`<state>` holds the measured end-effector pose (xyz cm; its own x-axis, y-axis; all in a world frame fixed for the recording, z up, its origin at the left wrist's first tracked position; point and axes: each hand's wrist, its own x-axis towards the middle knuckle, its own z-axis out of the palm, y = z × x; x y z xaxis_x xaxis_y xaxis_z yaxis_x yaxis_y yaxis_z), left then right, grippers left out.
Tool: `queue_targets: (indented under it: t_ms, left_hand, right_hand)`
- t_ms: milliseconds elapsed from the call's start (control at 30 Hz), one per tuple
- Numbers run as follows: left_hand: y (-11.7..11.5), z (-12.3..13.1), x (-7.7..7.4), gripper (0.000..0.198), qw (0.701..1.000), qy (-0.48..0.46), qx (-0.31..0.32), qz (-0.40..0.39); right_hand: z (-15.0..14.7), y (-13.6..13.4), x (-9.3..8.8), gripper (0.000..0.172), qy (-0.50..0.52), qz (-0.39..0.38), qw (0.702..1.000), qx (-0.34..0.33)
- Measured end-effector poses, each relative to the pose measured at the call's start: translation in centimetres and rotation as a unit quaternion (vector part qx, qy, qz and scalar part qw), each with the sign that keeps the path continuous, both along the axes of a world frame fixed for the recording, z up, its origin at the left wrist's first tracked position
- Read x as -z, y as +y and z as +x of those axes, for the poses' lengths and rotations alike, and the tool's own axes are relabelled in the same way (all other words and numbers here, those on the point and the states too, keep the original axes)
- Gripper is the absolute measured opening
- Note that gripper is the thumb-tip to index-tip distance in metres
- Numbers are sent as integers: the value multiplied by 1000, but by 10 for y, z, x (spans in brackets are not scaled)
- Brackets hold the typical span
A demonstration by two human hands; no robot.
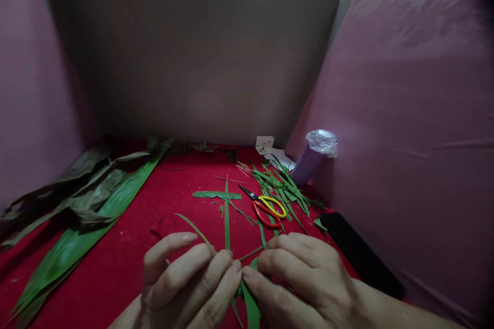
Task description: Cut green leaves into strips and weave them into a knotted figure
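Observation:
At the near edge of the view, my left hand (193, 280) and my right hand (299, 275) meet with fingertips almost touching. Both are closed in a pinch on green leaf strips (251, 302), which hang down between them. A thin strip end (193, 226) sticks up past my left fingers. What the strips form is mostly hidden behind the fingers. Just beyond my hands lie scissors (270, 208) with one red and one yellow handle, their dark blades closed. Left of these, a long narrow leaf strip (227, 221) crosses a wider short leaf piece (208, 195).
A red cloth (135, 247) covers the table. Long green leaves (111, 205) and dry ones lie left. Cut leaf pieces (281, 185) are heaped right, near a purple container (306, 164) with clear plastic on top, white papers (280, 157) and a black phone-like slab (358, 252). Walls enclose the table.

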<state>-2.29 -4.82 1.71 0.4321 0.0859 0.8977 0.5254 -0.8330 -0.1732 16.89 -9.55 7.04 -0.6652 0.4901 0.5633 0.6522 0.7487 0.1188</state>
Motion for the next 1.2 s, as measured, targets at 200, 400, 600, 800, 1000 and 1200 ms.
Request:
queue_targets:
  t_ms: [200,400,600,800,1000,1200]
  left_hand:
    - [1,4,0,35,997,-49,52,1]
    - [2,1,0,35,998,-20,56,3]
    - [-2,3,0,30,999,-5,43,-29]
    - [-2,5,-1,21,998,-2,39,-38]
    - [10,1,-10,18,995,36,87,-27]
    - [11,1,-11,25,994,38,99,-35]
  right_hand:
    - [0,-6,-2,28,-22,29,999,6]
    - [-2,-1,1,26,-6,61,998,-16]
    - [-2,5,10,22,32,120,992,-30]
    - [-4,0,14,23,40,136,990,1]
    - [-5,-3,19,22,49,132,989,49]
    - [-6,-2,21,22,93,135,985,45]
